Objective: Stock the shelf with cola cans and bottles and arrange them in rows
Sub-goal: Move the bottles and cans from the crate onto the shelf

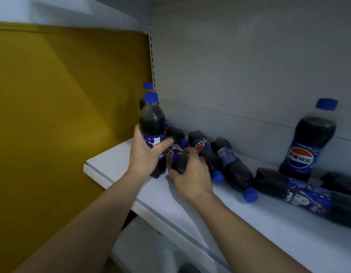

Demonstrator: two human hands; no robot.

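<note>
My left hand (146, 152) grips an upright cola bottle (152, 123) with a blue cap at the left end of the white shelf (170, 205). Just to its right, my right hand (192, 177) holds a lying cola bottle (175, 154) by its body. A second upright bottle (147, 86) stands behind the first, mostly hidden. Several more cola bottles lie on their sides along the shelf, among them one (205, 152) and another (233, 168). One bottle (308, 140) stands upright at the right against the back panel.
A big bottle (306, 196) lies across the right of the shelf near its front edge. A yellow wall (62, 115) borders the shelf's left end. The grey back panel (249, 66) and a shelf above close the space. A lower shelf shows below.
</note>
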